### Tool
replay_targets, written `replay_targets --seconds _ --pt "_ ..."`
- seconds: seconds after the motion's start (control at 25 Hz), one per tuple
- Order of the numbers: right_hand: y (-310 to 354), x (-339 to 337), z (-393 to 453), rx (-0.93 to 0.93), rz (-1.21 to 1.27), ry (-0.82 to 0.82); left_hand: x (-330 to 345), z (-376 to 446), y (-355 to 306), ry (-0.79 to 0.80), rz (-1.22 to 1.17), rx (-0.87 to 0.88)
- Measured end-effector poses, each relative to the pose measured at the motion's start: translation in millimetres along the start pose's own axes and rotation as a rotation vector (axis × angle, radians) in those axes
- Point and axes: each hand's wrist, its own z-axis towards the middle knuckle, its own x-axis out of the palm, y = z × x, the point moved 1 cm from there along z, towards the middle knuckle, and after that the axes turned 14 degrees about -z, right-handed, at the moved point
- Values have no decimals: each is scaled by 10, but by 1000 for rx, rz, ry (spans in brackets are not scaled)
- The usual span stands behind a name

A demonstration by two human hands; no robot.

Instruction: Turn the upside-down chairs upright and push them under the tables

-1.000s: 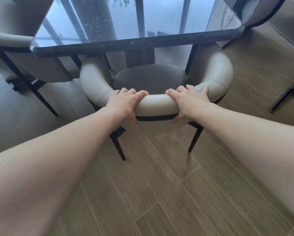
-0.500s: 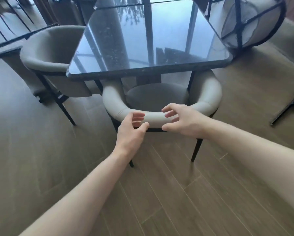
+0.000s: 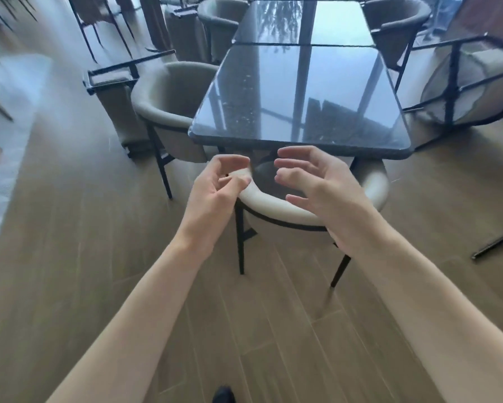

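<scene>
We are holding both hands loose above the near chair [image 3: 276, 209], gripping nothing: our left hand [image 3: 215, 190] is curling its fingers, our right hand [image 3: 321, 184] is spreading wide. The chair is standing upright, its seat tucked under the dark table [image 3: 302, 94]. Another chair [image 3: 471, 82] is lying tipped, legs showing, at the right.

Both arms bare to elbows, no sleeves, no rings/watch on left hand [image 3: 215, 196] or right hand [image 3: 326, 193]. Dark shoe [image 3: 223, 394] tip at btm edge.
</scene>
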Motion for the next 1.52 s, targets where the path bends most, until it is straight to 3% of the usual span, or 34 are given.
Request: replay_targets --seconds 0.28,0.56,0.8,1.04,1.28,1.52 --pt "752 419 -113 -113 -3 15 -638 -277 -737 -60 -175 -10" --pt "1266 1609 361 -169 11 125 -1939 82 -979 -123 -190 37" --pt "1923 3011 1032 -203 19 191 -3440 562 -1143 -187 -194 39" --pt "2258 3872 1615 -192 34 210 -4429 1024 -1189 -239 -195 78" --pt "2409 4581 2380 -187 23 270 -5139 1605 -1057 -313 -201 86" --pt "2546 5021 3510 -171 77 231 -5612 2723 -1013 -296 -210 36"
